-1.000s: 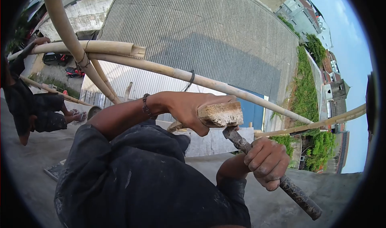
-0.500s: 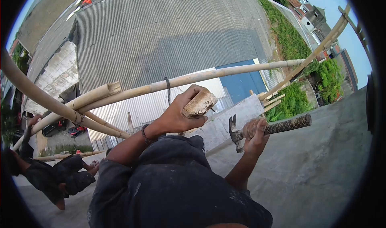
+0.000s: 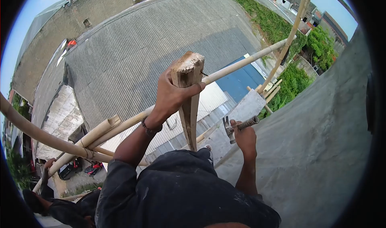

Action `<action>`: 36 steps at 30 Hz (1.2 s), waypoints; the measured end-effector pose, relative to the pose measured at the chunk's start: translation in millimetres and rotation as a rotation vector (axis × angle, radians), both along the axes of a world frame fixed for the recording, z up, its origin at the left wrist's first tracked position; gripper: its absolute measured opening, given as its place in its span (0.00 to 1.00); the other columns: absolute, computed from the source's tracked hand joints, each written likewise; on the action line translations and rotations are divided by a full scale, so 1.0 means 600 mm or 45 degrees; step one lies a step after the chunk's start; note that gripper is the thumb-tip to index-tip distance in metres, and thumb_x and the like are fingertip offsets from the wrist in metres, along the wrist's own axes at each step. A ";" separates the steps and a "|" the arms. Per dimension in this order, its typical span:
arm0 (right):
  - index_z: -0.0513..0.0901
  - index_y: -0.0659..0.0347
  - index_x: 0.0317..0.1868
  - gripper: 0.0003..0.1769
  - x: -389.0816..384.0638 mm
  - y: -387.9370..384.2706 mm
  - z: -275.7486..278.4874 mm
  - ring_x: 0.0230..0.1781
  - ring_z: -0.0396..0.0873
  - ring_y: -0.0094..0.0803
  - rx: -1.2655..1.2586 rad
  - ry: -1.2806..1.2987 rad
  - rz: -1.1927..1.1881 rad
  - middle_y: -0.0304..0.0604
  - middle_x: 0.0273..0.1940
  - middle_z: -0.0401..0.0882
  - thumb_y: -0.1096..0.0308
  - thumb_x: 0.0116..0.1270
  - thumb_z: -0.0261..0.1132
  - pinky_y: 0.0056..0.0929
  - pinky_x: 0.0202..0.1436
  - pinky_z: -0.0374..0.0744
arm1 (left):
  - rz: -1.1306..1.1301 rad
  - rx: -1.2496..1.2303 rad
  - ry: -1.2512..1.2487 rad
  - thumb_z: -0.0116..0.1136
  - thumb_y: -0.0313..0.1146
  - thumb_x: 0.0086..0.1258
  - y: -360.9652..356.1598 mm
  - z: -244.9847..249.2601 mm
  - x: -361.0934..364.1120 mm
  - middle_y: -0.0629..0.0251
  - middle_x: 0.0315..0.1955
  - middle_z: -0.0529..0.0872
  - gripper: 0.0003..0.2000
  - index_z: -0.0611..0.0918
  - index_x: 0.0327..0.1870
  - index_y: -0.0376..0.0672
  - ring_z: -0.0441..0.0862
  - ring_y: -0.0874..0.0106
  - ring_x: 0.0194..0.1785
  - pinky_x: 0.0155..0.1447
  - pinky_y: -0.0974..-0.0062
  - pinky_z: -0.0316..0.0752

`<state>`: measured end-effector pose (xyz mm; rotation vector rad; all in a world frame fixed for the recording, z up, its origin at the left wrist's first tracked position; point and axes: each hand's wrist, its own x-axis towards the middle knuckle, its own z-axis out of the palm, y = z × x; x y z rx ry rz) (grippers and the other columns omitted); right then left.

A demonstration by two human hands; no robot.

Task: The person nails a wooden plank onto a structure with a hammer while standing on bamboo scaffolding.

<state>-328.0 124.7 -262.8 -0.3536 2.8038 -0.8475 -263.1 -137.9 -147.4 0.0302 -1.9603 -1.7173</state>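
Note:
My left hand (image 3: 173, 93) is wrapped round the upper part of a wooden post (image 3: 189, 121), whose rough, whitish top end points up toward me. A dark nail sticks out of the post's right side near the top. Lower and to the right, my right hand (image 3: 245, 139) grips a claw hammer (image 3: 230, 130) close to its metal head. The hammer's wrapped handle reaches out to the right. Behind the post runs a horizontal bamboo pole (image 3: 249, 61).
More bamboo poles (image 3: 44, 139) cross at the left, where another person (image 3: 60, 208) holds one. A slanted bamboo pole (image 3: 287, 43) rises at the right beside a grey wall (image 3: 309, 147). Corrugated roofs (image 3: 132, 55) and a pale ledge (image 3: 245, 107) lie below.
My left hand has risen with the wood, which now shows its long shaft. My right hand and the hammer are lower, with the handle foreshortened. The view has shifted.

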 end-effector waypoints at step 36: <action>0.61 0.70 0.64 0.38 -0.006 0.031 0.114 0.16 0.59 0.15 -1.400 0.790 0.030 0.37 0.28 0.70 0.40 0.74 0.52 0.16 0.18 0.58 | -0.648 0.080 0.416 0.46 0.56 0.76 0.090 0.216 -0.265 0.55 0.34 0.85 0.28 0.76 0.50 0.33 0.85 0.70 0.34 0.38 0.70 0.83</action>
